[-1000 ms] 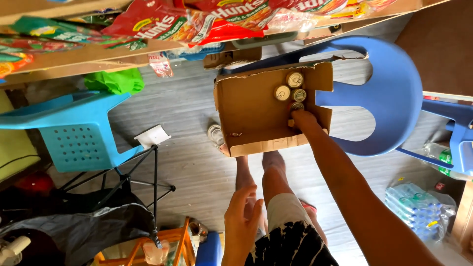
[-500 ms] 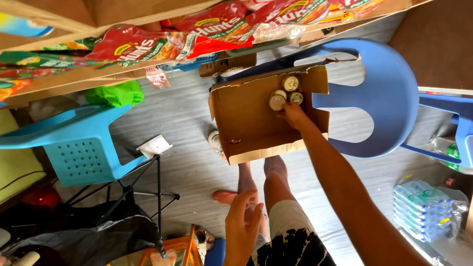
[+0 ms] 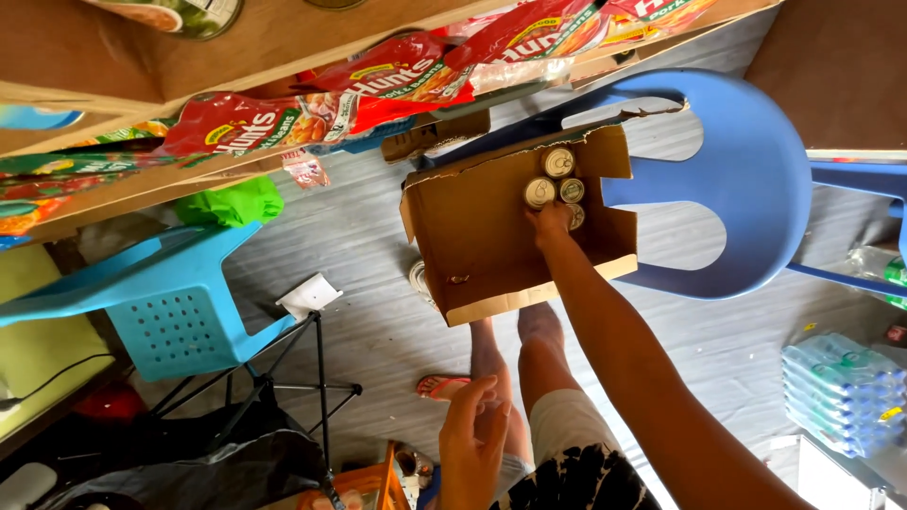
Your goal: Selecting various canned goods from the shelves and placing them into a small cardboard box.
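A brown cardboard box (image 3: 491,236), open-topped with torn flaps, sits on a blue chair at upper centre of the frame, holding a few upright silver-lidded cans (image 3: 557,162) clustered in its upper right corner.

A light-blue perforated plastic chair (image 3: 170,316) stands near a black folding tripod (image 3: 293,387) (bottled-water packs (image 3: 836,392) lie well apart) beneath red snack packets (image 3: 378,80).
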